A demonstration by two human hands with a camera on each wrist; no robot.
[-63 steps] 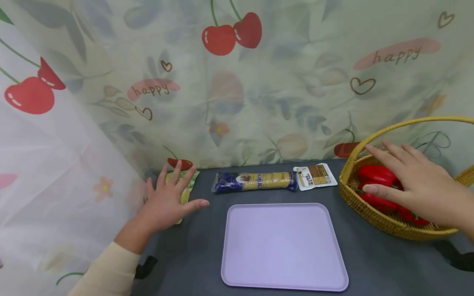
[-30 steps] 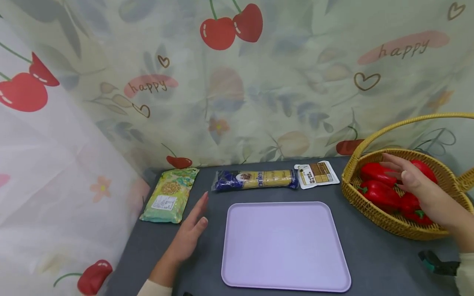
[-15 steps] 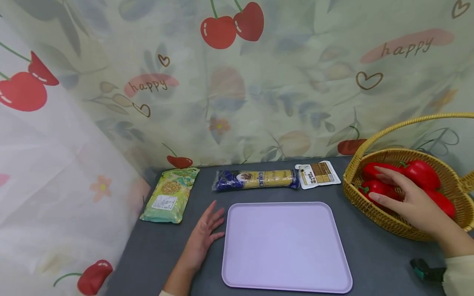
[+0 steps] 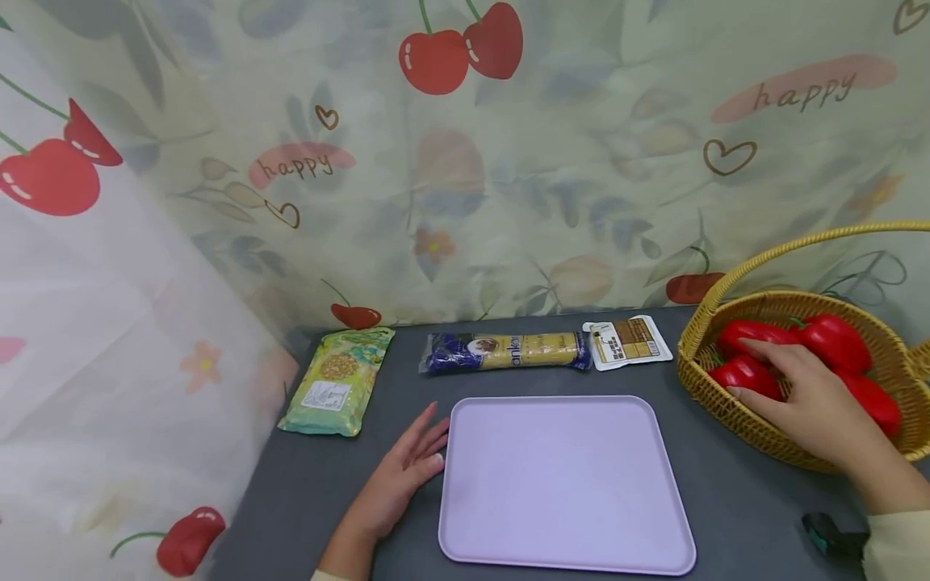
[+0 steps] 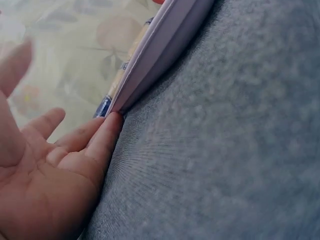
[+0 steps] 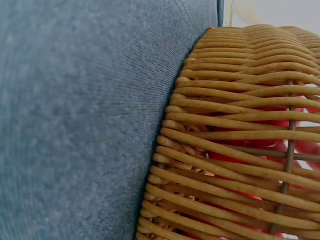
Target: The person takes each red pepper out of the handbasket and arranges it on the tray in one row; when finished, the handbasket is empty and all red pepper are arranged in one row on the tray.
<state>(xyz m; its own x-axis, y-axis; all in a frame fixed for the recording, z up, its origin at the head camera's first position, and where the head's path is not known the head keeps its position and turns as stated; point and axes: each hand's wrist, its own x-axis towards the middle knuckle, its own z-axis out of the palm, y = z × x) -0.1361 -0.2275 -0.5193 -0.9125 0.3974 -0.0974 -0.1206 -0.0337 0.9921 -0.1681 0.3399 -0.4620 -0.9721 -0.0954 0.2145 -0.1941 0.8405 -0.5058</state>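
My right hand (image 4: 817, 399) reaches into a wicker basket (image 4: 792, 453) and holds a red bell pepper (image 4: 748, 375), thumb at its near side and index finger across its top. The other fingertips are hidden. More red bell peppers (image 4: 835, 343) lie around it. Only the basket's woven side (image 6: 240, 115) appears in the right wrist view, with red showing through gaps. My left hand (image 4: 395, 484) rests beside a lilac tray (image 4: 567, 484), fingers extended. In the left wrist view, a fingertip of the left hand (image 5: 65, 175) touches the tray's edge (image 5: 155, 55).
A green-yellow packet (image 4: 336, 383) lies at the back left. Behind the tray sit a blue and yellow long package (image 4: 508, 351) and a small white-brown packet (image 4: 628, 343). The basket's tall handle (image 4: 821, 238) arches over it. A patterned cloth (image 4: 508, 186) hangs behind the grey table.
My left hand has come away from the green-yellow packet to the tray's left edge. The right hand has lowered into the basket, onto a pepper, and some peppers have shifted.
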